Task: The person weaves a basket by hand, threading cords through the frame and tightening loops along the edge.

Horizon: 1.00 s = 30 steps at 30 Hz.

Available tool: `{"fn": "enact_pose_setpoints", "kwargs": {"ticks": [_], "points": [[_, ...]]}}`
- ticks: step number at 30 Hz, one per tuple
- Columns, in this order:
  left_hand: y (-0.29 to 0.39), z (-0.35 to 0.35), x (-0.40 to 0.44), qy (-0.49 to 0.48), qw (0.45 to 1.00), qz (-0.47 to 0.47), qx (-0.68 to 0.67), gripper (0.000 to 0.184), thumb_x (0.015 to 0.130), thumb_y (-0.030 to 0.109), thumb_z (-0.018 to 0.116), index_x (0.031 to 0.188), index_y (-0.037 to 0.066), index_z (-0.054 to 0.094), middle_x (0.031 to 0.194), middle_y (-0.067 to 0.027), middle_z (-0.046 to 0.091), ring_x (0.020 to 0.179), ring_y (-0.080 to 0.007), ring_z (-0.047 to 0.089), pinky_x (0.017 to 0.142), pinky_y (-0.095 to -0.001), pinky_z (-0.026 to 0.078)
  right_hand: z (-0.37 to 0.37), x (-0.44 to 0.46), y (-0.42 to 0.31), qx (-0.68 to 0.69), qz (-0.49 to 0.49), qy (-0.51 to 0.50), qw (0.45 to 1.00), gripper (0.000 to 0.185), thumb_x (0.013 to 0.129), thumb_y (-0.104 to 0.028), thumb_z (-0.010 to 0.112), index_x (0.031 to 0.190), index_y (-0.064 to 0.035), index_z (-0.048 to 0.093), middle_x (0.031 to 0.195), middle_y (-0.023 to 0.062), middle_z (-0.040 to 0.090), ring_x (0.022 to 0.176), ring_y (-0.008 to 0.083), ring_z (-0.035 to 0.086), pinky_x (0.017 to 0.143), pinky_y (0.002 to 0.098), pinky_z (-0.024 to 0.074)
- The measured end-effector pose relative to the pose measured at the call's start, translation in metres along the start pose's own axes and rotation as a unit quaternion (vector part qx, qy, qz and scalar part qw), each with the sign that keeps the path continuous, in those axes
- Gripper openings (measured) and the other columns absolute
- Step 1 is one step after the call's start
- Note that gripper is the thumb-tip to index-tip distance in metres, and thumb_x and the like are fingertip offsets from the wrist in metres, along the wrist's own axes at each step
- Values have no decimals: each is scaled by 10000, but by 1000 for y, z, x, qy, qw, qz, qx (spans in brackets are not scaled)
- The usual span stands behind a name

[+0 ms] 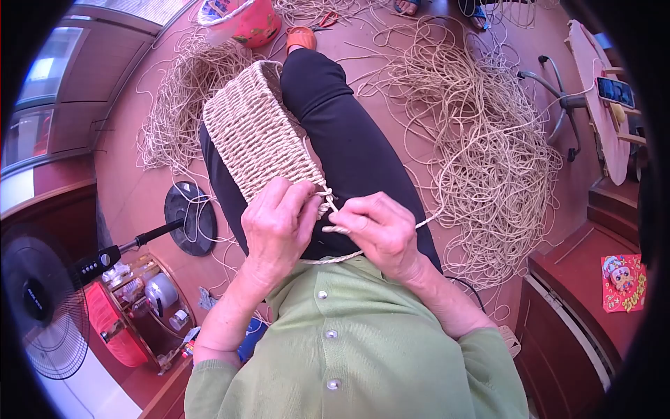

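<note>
A woven cord basket (255, 129) lies on its side across my lap, its near corner close to my hands. My left hand (278, 220) is closed on that corner of the basket, fingers and thumb pinched at the weave. Just to the right, my right hand (379, 229) pinches a twisted cord (339, 229), whose short end sticks out past the fingertips. More of the cord runs from the right hand toward the pile on the floor. A loop of it hangs below both hands, against the green shirt (349, 335).
A large heap of loose cord (481, 153) spreads over the floor at right, a smaller heap (199, 91) at left. A pink bucket (255, 28) and red-handled pliers (324, 21) are ahead. A fan (38, 297) stands at left; a phone (615, 92) rests at right.
</note>
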<state>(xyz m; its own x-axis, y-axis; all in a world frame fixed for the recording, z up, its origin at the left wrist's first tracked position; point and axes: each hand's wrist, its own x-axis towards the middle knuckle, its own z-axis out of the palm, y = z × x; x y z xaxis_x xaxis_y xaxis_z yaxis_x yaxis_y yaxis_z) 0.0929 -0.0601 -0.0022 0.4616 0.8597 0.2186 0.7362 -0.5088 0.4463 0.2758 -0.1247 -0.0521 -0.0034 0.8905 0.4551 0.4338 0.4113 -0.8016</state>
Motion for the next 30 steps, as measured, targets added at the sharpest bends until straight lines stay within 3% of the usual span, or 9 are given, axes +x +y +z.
{"fn": "enact_pose_setpoints", "kwargs": {"ticks": [3, 9, 11, 12, 13, 16, 20, 24, 30], "points": [[-5, 7, 2, 7, 996, 87, 30, 175, 812, 59, 789, 948, 64, 679, 773, -69, 537, 691, -263, 606, 627, -399, 486, 9, -1, 1, -7, -34, 6, 999, 254, 753, -39, 802, 1002, -62, 755, 950, 49, 677, 809, 226, 681, 671, 342, 557], [-2, 11, 10, 21, 996, 89, 0, 200, 787, 7, 779, 950, 51, 672, 791, -74, 567, 681, -263, 603, 616, -386, 474, -6, 12, -2, 90, 48, 33, 994, 176, 812, -4, 782, 984, -40, 768, 939, 85, 721, 846, 240, 712, 734, 354, 583], [1, 13, 15, 40, 994, 105, -8, 225, 783, -29, 790, 967, 43, 682, 788, -78, 588, 655, -255, 609, 575, -379, 464, -24, 16, 3, 144, 218, 69, 963, 173, 854, 12, 771, 1021, -31, 785, 947, 108, 745, 864, 232, 733, 766, 331, 592], [0, 15, 14, 44, 994, 98, -7, 211, 782, -40, 786, 954, 41, 694, 776, -74, 594, 639, -240, 597, 575, -364, 462, -21, 11, 7, 137, 226, 78, 961, 157, 844, -2, 784, 998, -33, 777, 928, 102, 742, 851, 233, 730, 753, 329, 583], [-1, 15, 12, 49, 995, 84, -26, 201, 781, -42, 787, 943, 40, 700, 766, -72, 593, 637, -232, 594, 580, -357, 462, -18, 8, 12, 129, 231, 87, 961, 145, 835, -15, 798, 975, -35, 769, 910, 96, 738, 837, 234, 726, 740, 328, 575], [-3, 10, -1, 49, 995, 68, -62, 150, 775, -24, 801, 889, 41, 729, 699, -56, 570, 614, -200, 563, 584, -339, 443, -27, 5, 21, -70, 81, 39, 993, 133, 808, -51, 813, 905, -49, 722, 876, 74, 706, 785, 229, 695, 696, 336, 547], [12, -4, -6, 13, 998, 55, -12, 158, 770, 21, 820, 902, 58, 744, 667, -36, 550, 586, -205, 524, 568, -364, 407, -12, 5, 13, -140, 40, -3, 989, 146, 791, -62, 768, 858, -75, 639, 859, 59, 614, 727, 224, 636, 648, 363, 524], [20, -8, -3, -13, 999, 27, 22, 188, 774, 42, 824, 943, 63, 743, 688, -37, 576, 613, -215, 560, 596, -363, 440, 6, 12, 4, -163, 26, -43, 985, 168, 819, -57, 733, 831, -73, 567, 824, 67, 548, 677, 217, 637, 563, 363, 513], [14, -8, -5, -46, 998, 37, 29, 203, 835, 90, 793, 1027, 65, 733, 740, -60, 641, 667, -250, 636, 640, -376, 491, 16, -1, -13, 42, 197, -73, 977, 72, 936, -37, 647, 1003, -11, 638, 852, 122, 663, 681, 224, 708, 583, 352, 549]]}}
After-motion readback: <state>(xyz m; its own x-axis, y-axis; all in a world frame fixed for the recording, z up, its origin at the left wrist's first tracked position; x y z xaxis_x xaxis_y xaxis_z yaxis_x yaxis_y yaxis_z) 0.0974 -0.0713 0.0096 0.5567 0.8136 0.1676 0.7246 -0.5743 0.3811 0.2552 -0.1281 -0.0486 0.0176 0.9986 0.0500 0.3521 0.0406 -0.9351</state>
